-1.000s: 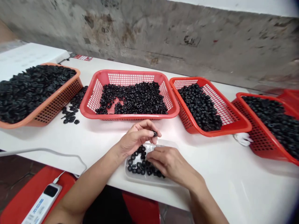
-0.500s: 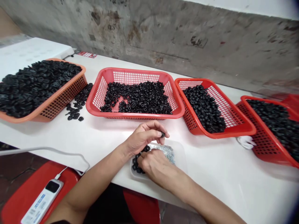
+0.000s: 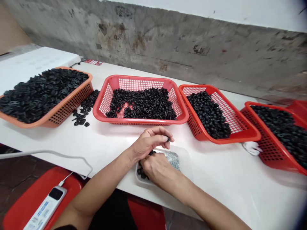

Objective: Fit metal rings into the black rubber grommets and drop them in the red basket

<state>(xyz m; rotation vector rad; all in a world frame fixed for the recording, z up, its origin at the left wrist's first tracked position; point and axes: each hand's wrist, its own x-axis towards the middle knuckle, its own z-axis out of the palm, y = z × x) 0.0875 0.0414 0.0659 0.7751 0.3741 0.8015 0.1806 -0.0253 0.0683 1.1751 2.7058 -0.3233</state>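
Between the thumb and fingers of my left hand (image 3: 153, 140) is a small round black part (image 3: 168, 139), held just above the far side of a clear plastic box (image 3: 187, 163). My right hand (image 3: 158, 166) reaches down into that box with bent fingers; the fingertips are hidden, so what they touch cannot be seen. Round black knob-like pieces (image 3: 141, 172) lie in the box's left part, partly under my right hand. Small shiny silvery pieces (image 3: 174, 158) fill its right part.
Beyond my hands stands a red basket (image 3: 141, 120) of black rings. Two more red baskets (image 3: 240, 134) of black parts are to the right. An orange basket (image 3: 50, 119), heaped high, sits left beside loose black pieces (image 3: 80, 118). A power strip (image 3: 46, 204) rests on a red stool (image 3: 21, 204).
The view has tilted slightly, so the baskets sit a little lower. My right hand has shifted slightly over the black pieces in the box. My left hand keeps its pinch on the small black part.
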